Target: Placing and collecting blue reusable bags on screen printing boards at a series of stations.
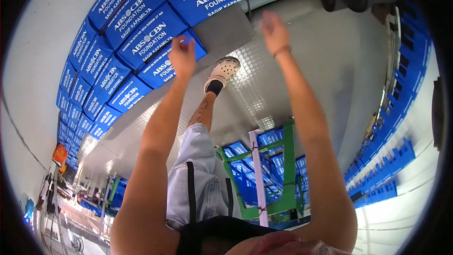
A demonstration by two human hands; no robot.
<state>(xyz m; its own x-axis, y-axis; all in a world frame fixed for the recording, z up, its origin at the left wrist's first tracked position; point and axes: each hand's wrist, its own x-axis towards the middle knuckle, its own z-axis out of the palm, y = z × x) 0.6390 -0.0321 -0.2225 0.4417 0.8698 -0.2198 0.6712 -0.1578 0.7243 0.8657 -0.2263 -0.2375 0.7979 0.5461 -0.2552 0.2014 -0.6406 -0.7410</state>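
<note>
My left hand (pixel 183 57) is raised in front of the stacked blue packs, its fingers loosely bent and the thumb apart, with nothing seen in it. Behind it lies a blue pack (pixel 150 36) with white printing; whether the fingers touch it I cannot tell. Higher up and to the right, my right hand (pixel 274 33) hangs over the grey floor, slightly blurred, its thumb apart from the fingers and no object visible in it. A thin dark band circles that wrist. Between my hands, a grey slab (pixel 222 29) sits below the upper packs.
Rows of blue packs (pixel 94 61) line the left side. My foot in a beige clog (pixel 223 70) stands on the shiny textured floor (pixel 252 82). A green metal frame (pixel 289 172) with more packs is at the lower middle. Further blue packs (pixel 401 108) run along the right.
</note>
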